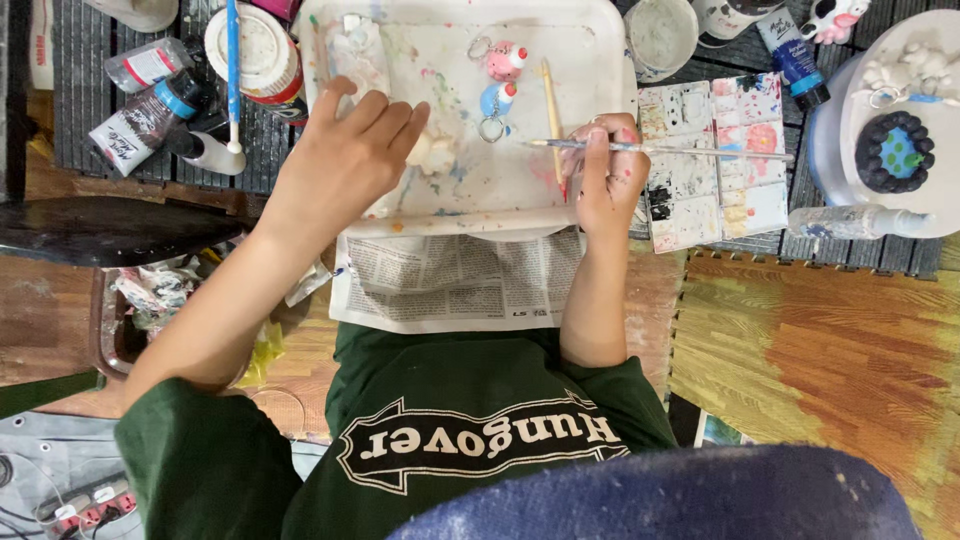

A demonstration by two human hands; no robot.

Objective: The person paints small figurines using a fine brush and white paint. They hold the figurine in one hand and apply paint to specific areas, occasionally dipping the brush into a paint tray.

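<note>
Work surface: dark slatted mat (100, 110) laid over a wood-pattern floor (820, 350); the person sits over it in a dark green shirt (420, 440). A white plastic tray (600, 60), speckled with dried paint, lies centred on the mat, its near edge overlapping a folded newspaper sheet (450, 285). On the tray: two small keychain figures, one pink (505, 62) and one blue (497, 100), just beside each other, and a wooden stick (551, 105) lying roughly front to back. Right of the tray, touching or nearly so, a white gridded paint palette (715, 160) with stained wells. Far right, a white round stand (940, 130) carries a dark blue ring-shaped piece (895, 152); a clear spray bottle (850, 221) lies on its side below it. Upper left: several paint tubes (140, 120) and a round tub (255, 50) with a blue-handled tool (233, 70) across it. Left hand (345, 160): fingers curled loosely over a small pale figure (432, 152) on the tray, gripping it; most of the figure is hidden. Right hand (605, 175): closed in a pinch on a thin paintbrush (680, 150). Brush long axis runs left-right, nearly level, crossing tray edge and palette; tip end points left toward the pale figure, handle end extends right over the palette.
</note>
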